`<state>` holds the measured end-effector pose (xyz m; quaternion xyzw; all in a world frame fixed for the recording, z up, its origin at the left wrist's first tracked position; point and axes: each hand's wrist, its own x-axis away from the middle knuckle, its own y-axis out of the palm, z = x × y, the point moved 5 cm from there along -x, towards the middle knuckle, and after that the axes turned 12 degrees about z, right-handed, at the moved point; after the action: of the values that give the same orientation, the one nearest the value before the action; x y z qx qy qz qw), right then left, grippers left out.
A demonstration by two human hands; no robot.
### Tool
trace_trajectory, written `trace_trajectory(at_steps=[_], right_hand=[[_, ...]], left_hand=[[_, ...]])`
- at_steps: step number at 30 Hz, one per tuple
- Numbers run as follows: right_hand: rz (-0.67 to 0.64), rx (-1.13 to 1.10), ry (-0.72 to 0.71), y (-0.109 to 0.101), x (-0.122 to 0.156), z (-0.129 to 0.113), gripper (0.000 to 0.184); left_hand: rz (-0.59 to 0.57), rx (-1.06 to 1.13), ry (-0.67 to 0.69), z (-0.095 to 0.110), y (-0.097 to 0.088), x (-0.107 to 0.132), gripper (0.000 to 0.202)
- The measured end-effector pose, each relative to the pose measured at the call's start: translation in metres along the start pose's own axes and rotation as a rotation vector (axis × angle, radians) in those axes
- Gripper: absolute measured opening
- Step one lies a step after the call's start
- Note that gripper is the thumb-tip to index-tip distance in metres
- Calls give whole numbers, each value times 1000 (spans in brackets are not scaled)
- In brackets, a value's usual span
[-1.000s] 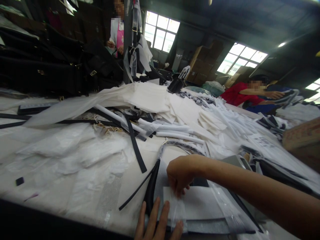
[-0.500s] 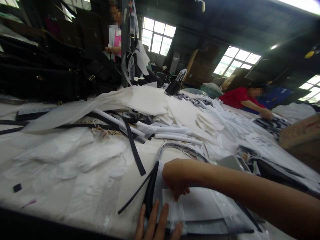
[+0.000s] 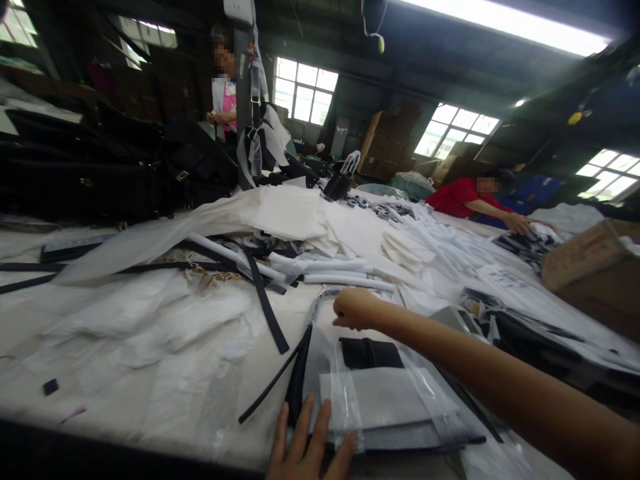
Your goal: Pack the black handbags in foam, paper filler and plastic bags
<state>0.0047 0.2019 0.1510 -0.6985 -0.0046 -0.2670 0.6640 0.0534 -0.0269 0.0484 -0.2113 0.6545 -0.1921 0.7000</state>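
A black handbag (image 3: 299,380) lies flat in front of me, covered by a translucent white sheet (image 3: 385,400) with shiny clear strips (image 3: 345,400) across it. My left hand (image 3: 313,443) rests on its lower left corner, fingers spread. Over the upper part, near the plastic-wrapped handle (image 3: 314,308), my right hand (image 3: 357,309) has its fingers curled closed. Whatever they may hold is hidden. A black tab (image 3: 371,353) shows between the covering and my right forearm. Left of the bag lies a thin black strap (image 3: 270,387).
White padding sheets (image 3: 285,212) and white tubes (image 3: 335,277) are piled behind the bag. Thin white plastic (image 3: 165,320) spreads to the left. A cardboard box (image 3: 585,257) stands at right. Black bags (image 3: 85,173) fill the back left. Two people work across the table.
My right hand has moved up and away from the bag's middle toward the handle, uncovering the black tab. My left hand stays on the lower corner. The view has tilted slightly.
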Motion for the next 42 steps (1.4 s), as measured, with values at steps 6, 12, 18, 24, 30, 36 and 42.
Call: trace_trajectory(at_steps=[6, 12, 18, 24, 30, 36, 42], right_hand=[[202, -178, -195, 33, 59, -27, 78], [158, -384, -149, 68, 44, -19, 79], [213, -598, -187, 67, 37, -7, 57], [556, -644, -63, 65, 55, 2, 13], [824, -646, 53, 50, 131, 22, 24], [847, -350, 196, 99, 204, 37, 47], [792, -231, 198, 140, 195, 42, 70]], left_hand=[[-56, -36, 210, -7, -8, -8, 40], [-75, -16, 106, -4, -1, 0, 40], [-137, -31, 4, 0, 3, 4, 48], [-161, -20, 4, 1, 0, 0, 59], [-197, -8, 170, -13, -3, -9, 74], [-150, 29, 307, -21, -17, -62, 45], [-177, 31, 373, 8, 15, -76, 64]])
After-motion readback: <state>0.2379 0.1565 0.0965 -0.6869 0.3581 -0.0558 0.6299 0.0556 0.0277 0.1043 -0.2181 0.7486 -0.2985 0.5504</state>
